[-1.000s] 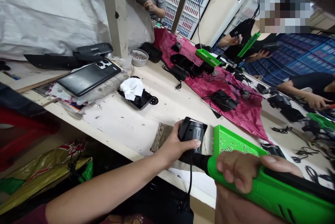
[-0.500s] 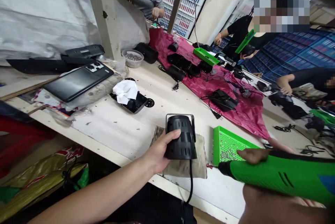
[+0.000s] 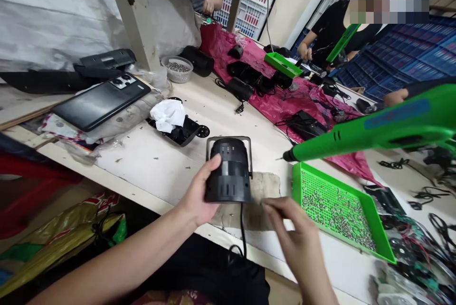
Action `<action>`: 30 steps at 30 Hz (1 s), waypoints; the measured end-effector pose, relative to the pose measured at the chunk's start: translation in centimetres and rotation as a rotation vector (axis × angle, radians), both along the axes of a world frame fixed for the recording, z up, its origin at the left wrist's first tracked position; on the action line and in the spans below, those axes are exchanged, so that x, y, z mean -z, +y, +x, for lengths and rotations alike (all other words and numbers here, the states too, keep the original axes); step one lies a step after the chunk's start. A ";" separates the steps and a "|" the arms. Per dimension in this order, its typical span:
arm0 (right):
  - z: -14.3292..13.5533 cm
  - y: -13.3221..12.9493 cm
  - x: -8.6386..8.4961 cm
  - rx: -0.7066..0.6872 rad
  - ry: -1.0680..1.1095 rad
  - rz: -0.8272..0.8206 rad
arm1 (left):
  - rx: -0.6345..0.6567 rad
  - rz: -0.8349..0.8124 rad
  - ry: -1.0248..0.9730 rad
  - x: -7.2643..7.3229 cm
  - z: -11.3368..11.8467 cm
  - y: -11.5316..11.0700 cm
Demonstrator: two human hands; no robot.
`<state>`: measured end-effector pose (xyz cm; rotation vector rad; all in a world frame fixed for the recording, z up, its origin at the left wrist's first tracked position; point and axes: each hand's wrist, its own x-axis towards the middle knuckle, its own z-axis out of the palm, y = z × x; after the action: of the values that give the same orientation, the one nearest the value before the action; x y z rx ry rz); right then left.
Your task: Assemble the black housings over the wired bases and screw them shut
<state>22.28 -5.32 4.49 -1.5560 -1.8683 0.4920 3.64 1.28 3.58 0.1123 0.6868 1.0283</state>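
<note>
My left hand (image 3: 201, 193) is closed round a black cylindrical lamp housing (image 3: 230, 169) with slotted sides, its thumb lying along the side. A U-shaped metal bracket (image 3: 250, 153) frames the housing, and a black cable (image 3: 243, 233) hangs from its lower end. My right hand (image 3: 294, 229) has thumb and forefinger pinched together close to the housing's lower right edge; whatever is between the fingertips is too small to make out. A green electric screwdriver (image 3: 370, 127) points left in the air above a green tray (image 3: 386, 243) of small screws, apart from my right hand.
Beneath the housing lies a worn cloth-like pad (image 3: 269, 184). A phone (image 3: 101, 100), a black shell with white tissue (image 3: 167, 115) and a tub of screws (image 3: 177, 70) are to the left. Pink sheeting (image 3: 260, 100) carries black parts. Co-workers sit across the table.
My right hand has let go of the green screwdriver and come over beside the housing. The screwdriver has risen above the tray. My left hand and the housing have shifted slightly left and up.
</note>
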 end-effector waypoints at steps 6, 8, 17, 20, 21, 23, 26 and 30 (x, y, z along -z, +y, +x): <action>-3.6 0.5 2.2 -0.221 -0.269 -0.131 | -0.006 -0.015 0.025 0.0 -2.1 -0.6; -4.0 0.5 2.6 -0.193 -0.281 -0.122 | -0.003 -0.048 0.055 0.3 -2.1 -0.7; -3.1 0.2 2.7 -0.078 -0.001 -0.209 | 0.034 -0.078 0.131 0.5 -2.0 -0.7; -3.0 0.3 2.2 -0.037 0.083 -0.180 | 0.030 -0.026 0.146 0.7 -1.9 -0.9; -3.0 0.3 1.9 -0.021 0.101 -0.140 | 0.034 0.003 0.153 0.8 -1.9 -1.0; -3.3 0.6 1.1 0.003 0.127 -0.046 | 0.050 0.064 0.172 0.9 -1.9 -1.2; -4.0 1.2 0.0 -0.020 0.120 0.063 | 0.059 0.122 0.222 0.9 -1.8 -1.4; -4.6 1.5 -0.9 -0.049 0.027 0.145 | 0.041 0.144 0.277 0.6 -1.5 -1.5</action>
<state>17.64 -3.84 5.39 -1.4052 -1.8821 0.3875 2.18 -0.21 3.01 0.3982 0.8568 1.0320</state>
